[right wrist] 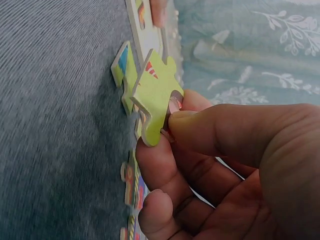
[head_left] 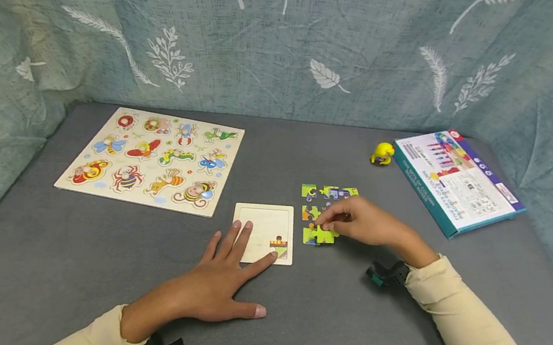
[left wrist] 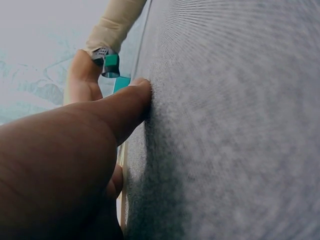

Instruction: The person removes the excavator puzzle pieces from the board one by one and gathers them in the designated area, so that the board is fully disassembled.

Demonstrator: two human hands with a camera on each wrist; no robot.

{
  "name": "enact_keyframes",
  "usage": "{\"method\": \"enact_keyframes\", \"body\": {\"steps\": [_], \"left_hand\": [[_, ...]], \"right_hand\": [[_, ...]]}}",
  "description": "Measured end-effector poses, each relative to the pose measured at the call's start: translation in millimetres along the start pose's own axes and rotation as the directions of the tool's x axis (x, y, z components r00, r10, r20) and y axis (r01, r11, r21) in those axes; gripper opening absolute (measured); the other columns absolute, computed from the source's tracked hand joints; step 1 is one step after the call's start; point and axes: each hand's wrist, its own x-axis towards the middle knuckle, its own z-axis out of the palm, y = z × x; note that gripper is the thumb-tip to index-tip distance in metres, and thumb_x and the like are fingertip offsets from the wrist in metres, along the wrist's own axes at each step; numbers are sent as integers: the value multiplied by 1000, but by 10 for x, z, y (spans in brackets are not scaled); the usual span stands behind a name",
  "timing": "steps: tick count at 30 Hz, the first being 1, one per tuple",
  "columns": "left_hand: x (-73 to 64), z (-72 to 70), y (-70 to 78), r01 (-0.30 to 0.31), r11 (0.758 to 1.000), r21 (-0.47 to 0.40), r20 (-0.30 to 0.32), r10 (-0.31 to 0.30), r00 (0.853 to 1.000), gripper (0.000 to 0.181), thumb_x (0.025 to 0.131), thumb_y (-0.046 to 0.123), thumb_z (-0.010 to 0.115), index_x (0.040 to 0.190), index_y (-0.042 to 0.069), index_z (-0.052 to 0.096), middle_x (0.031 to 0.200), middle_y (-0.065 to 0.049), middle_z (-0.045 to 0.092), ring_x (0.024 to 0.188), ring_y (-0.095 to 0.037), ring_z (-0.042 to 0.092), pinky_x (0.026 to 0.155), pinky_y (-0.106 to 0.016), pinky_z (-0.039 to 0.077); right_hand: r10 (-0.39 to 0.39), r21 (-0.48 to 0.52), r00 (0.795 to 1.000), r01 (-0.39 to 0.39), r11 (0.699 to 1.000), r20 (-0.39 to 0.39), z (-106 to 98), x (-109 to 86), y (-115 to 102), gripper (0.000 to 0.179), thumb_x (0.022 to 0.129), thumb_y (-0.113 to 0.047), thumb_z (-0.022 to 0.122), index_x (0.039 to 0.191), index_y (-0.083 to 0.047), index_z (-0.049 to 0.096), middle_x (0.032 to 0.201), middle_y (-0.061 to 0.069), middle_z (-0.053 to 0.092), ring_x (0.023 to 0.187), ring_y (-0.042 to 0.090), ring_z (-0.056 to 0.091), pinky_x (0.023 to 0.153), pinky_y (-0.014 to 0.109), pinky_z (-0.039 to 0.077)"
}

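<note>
My right hand [head_left: 361,221] pinches a yellow-green puzzle piece [right wrist: 159,97] between thumb and fingers, raised just over the other pieces. Loose puzzle pieces [head_left: 309,191] lie in rows under and beside that hand, some of them hidden by it. To their left is a square wooden puzzle tray [head_left: 262,217], with one piece [head_left: 278,247] sitting in its lower right corner. My left hand [head_left: 220,281] lies with fingers spread, its fingertips resting on the tray's lower part and its thumb on the grey cloth. In the left wrist view the left thumb [left wrist: 125,102] fills the near side.
A larger wooden board with insect pictures [head_left: 152,159] lies at the left. At the back right are a small yellow toy [head_left: 382,153] and a flat box with a teal edge [head_left: 459,182]. A leaf-patterned curtain [head_left: 283,45] hangs behind the grey tabletop.
</note>
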Motion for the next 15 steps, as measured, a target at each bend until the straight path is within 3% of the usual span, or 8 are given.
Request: {"method": "enact_keyframes", "body": {"steps": [15], "left_hand": [[-11,13,-17,-19,1000,-6,-21,19,1000,87,83,71,57,155,33,25,158,-17,-20,142,-32,-24,109,-60,-8]], "right_hand": [[15,-75,1000,-16,997,-7,-43,-107,110,17,93,4,61,104,1,73,98,5,72,88,15,65,72,29,52]]}}
